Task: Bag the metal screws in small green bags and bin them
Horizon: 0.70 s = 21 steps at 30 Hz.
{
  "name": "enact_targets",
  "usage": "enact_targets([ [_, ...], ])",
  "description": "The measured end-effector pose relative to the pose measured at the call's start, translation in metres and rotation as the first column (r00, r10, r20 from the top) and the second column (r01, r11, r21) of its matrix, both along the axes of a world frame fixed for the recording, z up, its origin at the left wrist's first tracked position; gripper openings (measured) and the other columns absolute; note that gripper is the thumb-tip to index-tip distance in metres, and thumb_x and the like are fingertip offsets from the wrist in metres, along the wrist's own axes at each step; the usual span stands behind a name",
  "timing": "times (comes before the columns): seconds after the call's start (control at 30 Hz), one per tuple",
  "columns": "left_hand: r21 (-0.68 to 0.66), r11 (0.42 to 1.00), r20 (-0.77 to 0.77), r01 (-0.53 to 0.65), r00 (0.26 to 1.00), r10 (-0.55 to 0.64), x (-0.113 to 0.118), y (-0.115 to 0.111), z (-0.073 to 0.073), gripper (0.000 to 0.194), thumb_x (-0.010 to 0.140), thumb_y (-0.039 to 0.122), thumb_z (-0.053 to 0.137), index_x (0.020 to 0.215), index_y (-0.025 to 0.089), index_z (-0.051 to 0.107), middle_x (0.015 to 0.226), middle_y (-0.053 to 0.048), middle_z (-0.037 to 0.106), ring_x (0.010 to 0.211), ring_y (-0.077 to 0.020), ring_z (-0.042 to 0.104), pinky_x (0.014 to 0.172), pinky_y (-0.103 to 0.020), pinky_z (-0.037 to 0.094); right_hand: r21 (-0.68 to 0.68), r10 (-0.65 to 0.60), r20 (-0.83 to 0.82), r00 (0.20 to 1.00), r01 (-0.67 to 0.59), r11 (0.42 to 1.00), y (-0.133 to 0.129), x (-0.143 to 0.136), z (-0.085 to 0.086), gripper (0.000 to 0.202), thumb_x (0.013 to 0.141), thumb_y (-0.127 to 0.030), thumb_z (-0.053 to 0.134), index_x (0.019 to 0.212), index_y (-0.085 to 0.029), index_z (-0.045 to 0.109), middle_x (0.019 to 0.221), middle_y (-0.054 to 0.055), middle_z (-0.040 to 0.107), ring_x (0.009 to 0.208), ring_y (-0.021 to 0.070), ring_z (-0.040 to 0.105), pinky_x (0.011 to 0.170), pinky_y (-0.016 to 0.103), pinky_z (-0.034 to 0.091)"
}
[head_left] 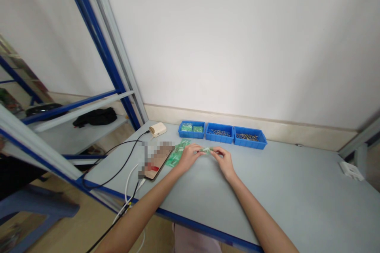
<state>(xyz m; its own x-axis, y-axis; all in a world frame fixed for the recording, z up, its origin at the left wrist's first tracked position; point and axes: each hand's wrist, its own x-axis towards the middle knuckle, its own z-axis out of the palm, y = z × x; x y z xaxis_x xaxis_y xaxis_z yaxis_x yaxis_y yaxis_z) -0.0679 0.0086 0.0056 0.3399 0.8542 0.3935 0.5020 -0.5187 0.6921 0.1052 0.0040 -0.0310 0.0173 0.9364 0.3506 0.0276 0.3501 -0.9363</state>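
Observation:
Between my left hand (190,156) and my right hand (224,159) is a small green-and-clear plastic bag (206,150), pinched at its two sides just above the table. What is inside the bag is too small to make out. Several more green plastic bags (175,158) lie flat on the table just left of my left hand. Beyond my hands stand three blue bins in a row. The left bin (191,135) contains green packets, while the middle bin (219,139) and the right bin (249,144) contain thin metal pieces like screws or nails.
A phone (160,162) with its picture blurred out lies left of the bags, with a white cable by it. Behind it, a cream-coloured device (158,129) has a black cable (130,158) running off the table edge. A white plastic piece (351,170) is at the far right.

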Motion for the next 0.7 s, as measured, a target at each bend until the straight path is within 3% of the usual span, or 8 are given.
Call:
enact_targets([
  [0.13,-0.36,0.933,0.175,-0.021,0.98,0.09,0.01,0.004,-0.006,0.038,0.079,0.041,0.049,0.065,0.01,0.066,0.056,-0.005,0.062,0.052,-0.0122,0.05,0.052,-0.022,0.037,-0.198,0.043,-0.119,0.992,-0.066,0.978,0.006,0.0,-0.008,0.036,0.066,-0.046,0.061,0.085,-0.015,0.062,0.051,-0.001,0.06,0.049,0.0157,0.053,0.056,0.029,0.043],
  [0.23,-0.412,0.911,0.184,0.011,0.98,0.071,0.011,0.01,-0.005,0.036,0.077,0.04,0.05,0.069,0.009,0.066,0.056,-0.004,0.063,0.051,-0.0115,0.05,0.051,-0.021,0.036,-0.219,0.068,-0.147,0.987,-0.099,0.971,0.009,0.0,-0.013,0.04,0.064,-0.048,0.062,0.086,-0.015,0.06,0.051,0.0,0.06,0.046,0.0147,0.052,0.053,0.028,0.042],
  [0.33,-0.319,0.947,0.052,-0.045,0.997,0.064,0.0,0.022,0.006,0.032,0.078,0.037,0.049,0.071,0.011,0.066,0.06,-0.003,0.064,0.058,-0.0137,0.055,0.055,-0.021,0.037,-0.19,0.103,-0.096,0.99,-0.12,0.974,0.007,0.0,-0.014,0.041,0.071,-0.05,0.056,0.09,-0.015,0.06,0.058,0.001,0.063,0.047,0.0136,0.052,0.054,0.027,0.042],
  [0.4,-0.156,0.978,-0.103,-0.139,0.987,0.124,-0.011,0.036,0.022,0.028,0.079,0.034,0.049,0.071,0.013,0.067,0.067,-0.004,0.066,0.066,-0.0152,0.057,0.059,-0.021,0.038,-0.175,0.156,-0.031,0.987,-0.159,0.972,0.004,-0.002,-0.012,0.04,0.074,-0.05,0.053,0.092,-0.015,0.061,0.062,0.002,0.064,0.049,0.013,0.052,0.056,0.027,0.042],
  [0.5,0.087,0.971,-0.327,-0.221,0.915,0.237,-0.029,0.066,0.051,0.023,0.081,0.029,0.049,0.076,0.017,0.068,0.076,-0.004,0.068,0.073,-0.0169,0.058,0.067,-0.023,0.038,-0.166,0.226,0.05,0.973,-0.215,0.962,0.0,-0.004,-0.011,0.038,0.077,-0.048,0.051,0.089,-0.014,0.063,0.065,0.003,0.065,0.052,0.0125,0.052,0.058,0.026,0.042],
  [0.6,0.087,0.986,-0.424,-0.144,0.89,0.168,-0.036,0.099,0.07,0.017,0.078,0.023,0.053,0.075,0.018,0.069,0.077,-0.005,0.069,0.077,-0.0184,0.059,0.071,-0.024,0.038,-0.166,0.283,0.087,0.955,-0.266,0.95,-0.002,-0.005,-0.01,0.035,0.078,-0.045,0.051,0.087,-0.014,0.065,0.068,0.004,0.066,0.056,0.0126,0.054,0.059,0.026,0.043],
  [0.7,0.062,0.994,-0.406,-0.095,0.907,0.112,-0.031,0.122,0.072,0.01,0.071,0.018,0.06,0.068,0.018,0.07,0.075,-0.006,0.069,0.076,-0.0187,0.059,0.072,-0.024,0.039,-0.169,0.314,0.103,0.944,-0.294,0.941,-0.003,-0.004,-0.009,0.033,0.078,-0.044,0.051,0.085,-0.015,0.066,0.07,0.004,0.066,0.058,0.0126,0.054,0.06,0.026,0.043],
])
